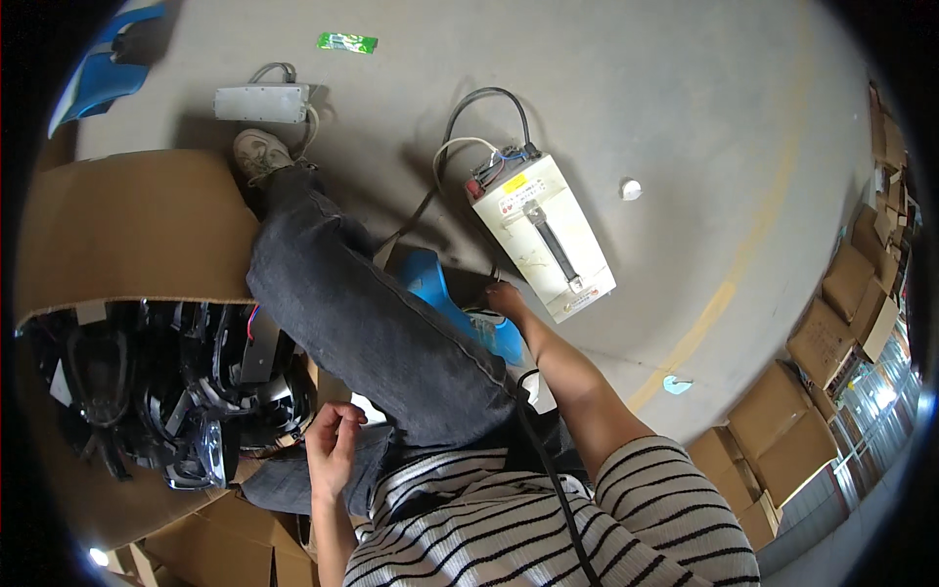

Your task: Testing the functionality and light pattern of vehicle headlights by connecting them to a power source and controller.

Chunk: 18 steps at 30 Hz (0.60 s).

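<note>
My left hand (335,445) is beside my bent leg, next to the open carton (137,230). Its fingers are curled in, and nothing shows in them. Past my knee, my right hand (505,299) reaches down with closed fingers by a small dark piece; what they hold is too small to make out. A blue plastic piece (426,279) lies between that hand and my leg. Just right of the hand stands a cream box-shaped power unit (548,240) with a black handle, a red terminal and cables at its far end.
Shiny black plastic parts (108,372) fill the carton at left. A grey metal box (261,103) with cables lies by my shoe. On the floor are a green wrapper (347,42) and a white cap (631,189). Cardboard boxes (773,421) line the right. A blue object (108,83) stands far left.
</note>
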Motion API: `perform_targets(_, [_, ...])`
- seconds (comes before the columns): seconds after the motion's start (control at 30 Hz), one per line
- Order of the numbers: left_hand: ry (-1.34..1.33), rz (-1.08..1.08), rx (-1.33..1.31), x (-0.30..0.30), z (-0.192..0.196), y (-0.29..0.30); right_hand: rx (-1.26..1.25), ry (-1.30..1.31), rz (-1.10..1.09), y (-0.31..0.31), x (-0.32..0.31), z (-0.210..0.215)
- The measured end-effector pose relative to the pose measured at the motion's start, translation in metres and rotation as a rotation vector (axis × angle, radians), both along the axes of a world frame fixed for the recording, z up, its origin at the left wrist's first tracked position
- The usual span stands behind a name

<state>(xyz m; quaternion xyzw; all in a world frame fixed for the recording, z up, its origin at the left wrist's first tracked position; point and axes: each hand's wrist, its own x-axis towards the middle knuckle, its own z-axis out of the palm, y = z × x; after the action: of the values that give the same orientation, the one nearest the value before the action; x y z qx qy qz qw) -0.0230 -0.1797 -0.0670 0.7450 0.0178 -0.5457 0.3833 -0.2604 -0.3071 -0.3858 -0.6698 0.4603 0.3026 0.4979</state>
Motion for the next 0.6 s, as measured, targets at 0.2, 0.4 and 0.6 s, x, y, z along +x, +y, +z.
perform_targets(0.2, [0.038,0.026,0.03,0.01,-0.011,-0.007,-0.082,0.254,-0.094,0.002,0.001,0.0])
perform_targets(0.4, [0.05,0.043,0.124,0.019,-0.02,-0.007,-0.207,0.121,-0.088,-0.006,0.005,-0.063])
perform_targets(0.6, [0.033,0.07,0.173,0.03,-0.025,-0.004,-0.102,0.166,-0.041,-0.008,0.006,-0.078])
